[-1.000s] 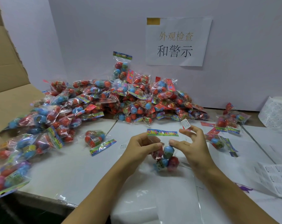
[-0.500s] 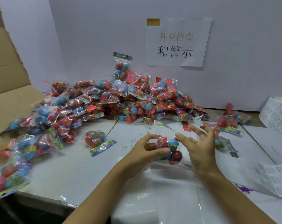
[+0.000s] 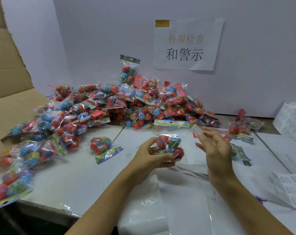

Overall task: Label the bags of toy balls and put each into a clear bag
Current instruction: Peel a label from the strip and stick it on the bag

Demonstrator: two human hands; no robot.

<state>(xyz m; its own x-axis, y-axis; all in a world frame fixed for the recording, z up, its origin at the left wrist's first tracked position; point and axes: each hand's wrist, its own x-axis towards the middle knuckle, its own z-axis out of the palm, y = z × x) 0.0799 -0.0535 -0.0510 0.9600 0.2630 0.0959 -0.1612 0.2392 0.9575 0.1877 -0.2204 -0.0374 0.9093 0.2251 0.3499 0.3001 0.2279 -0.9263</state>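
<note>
A person is standing at a white table (image 3: 72, 180). The left hand (image 3: 152, 156) is gripping a bag of toy balls (image 3: 170, 145) just in front of the big pile (image 3: 127, 106) of the same bags. The bag's bright strip (image 3: 171, 123) is pointing up toward the pile. The right hand (image 3: 215, 150) is hovering just right of the bag, not touching it, fingers spread and loose. A small white label (image 3: 196, 129) is sticking to its fingertips. One lone bag (image 3: 101, 146) is lying left of the held bag. Clear bags (image 3: 183, 200) are lying under the arms, nearer than the pile. A paper sign (image 3: 188, 44) is hanging on the wall above the pile.
</note>
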